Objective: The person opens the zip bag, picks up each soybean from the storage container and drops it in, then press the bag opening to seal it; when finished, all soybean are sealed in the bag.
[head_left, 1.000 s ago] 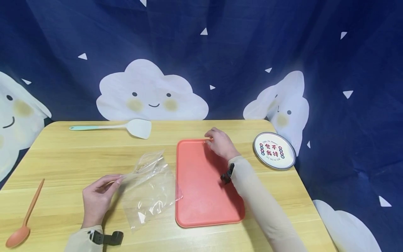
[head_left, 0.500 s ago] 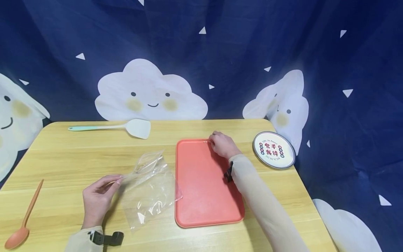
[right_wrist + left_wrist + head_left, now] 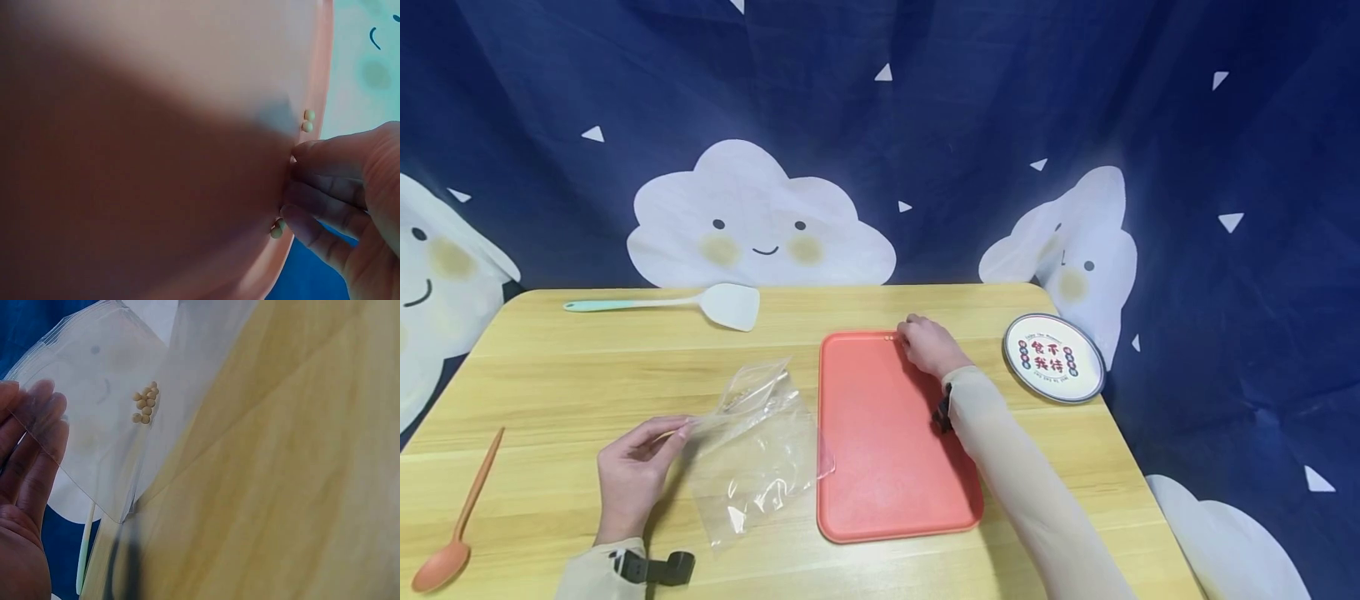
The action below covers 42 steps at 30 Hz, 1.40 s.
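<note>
While the loose beans (image 3: 307,127) sit against the far rim of the pink tray (image 3: 880,450), the right hand (image 3: 931,346) works right beside them. Two show on one side of its fingertips, at least one more on the other. Fingers bent at the rim, tips close together; whether a bean is pinched between them, cannot tell.

The left hand, well apart from the right, pinches the edge of a clear bag (image 3: 760,467). Bag hangs slack beside the tray, one corner overlapping the tray's near-left side; contact there, cannot tell. A cluster of beans (image 3: 144,404) shows through the film, seemingly inside, gathered along a fold.

Risks, as judged: round beans pressed off-centre by a fingertip likely to skid along the rim or hop over it onto the table (image 3: 587,367). Nudging one could scatter its neighbours. Right hand shades and screens its own work, so a stray could go unnoticed. Thin film, held at one edge only: if that pinch slackens or tips, the bag may fold closed or spill its cluster.

Farther out: plate (image 3: 1054,358) to the right, white spatula (image 3: 730,306) at the back, orange spoon (image 3: 442,565) at far left; all well apart from the hands.
</note>
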Each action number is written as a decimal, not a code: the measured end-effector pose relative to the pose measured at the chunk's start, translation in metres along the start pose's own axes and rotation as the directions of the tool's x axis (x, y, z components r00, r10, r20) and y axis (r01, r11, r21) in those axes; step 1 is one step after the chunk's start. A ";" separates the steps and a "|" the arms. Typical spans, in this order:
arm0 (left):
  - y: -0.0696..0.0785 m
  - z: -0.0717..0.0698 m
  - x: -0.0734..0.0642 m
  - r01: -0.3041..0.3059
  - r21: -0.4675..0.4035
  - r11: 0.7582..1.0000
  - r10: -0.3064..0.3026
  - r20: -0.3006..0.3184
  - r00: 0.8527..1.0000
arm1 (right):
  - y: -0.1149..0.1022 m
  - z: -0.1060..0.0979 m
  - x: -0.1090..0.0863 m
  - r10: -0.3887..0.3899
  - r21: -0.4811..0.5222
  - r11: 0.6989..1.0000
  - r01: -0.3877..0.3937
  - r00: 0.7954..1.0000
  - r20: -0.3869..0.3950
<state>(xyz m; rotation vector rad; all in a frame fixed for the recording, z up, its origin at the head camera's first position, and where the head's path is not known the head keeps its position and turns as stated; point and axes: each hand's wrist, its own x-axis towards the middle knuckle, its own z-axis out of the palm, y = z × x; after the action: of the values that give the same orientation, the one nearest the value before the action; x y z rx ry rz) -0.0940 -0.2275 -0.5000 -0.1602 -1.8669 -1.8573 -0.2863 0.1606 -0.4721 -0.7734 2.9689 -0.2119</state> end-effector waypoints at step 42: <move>0.000 0.001 0.006 -0.006 -0.095 0.995 0.007 0.014 1.000 | -0.158 -0.032 -0.006 -0.243 0.637 0.685 0.352 0.936 -0.256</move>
<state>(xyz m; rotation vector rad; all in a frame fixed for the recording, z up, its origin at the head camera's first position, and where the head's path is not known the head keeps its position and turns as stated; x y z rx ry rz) -0.0990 -0.2279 -0.4975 -0.2123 -1.7862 -1.9464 -0.2087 0.0305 -0.4165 -1.1348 2.5154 -1.3399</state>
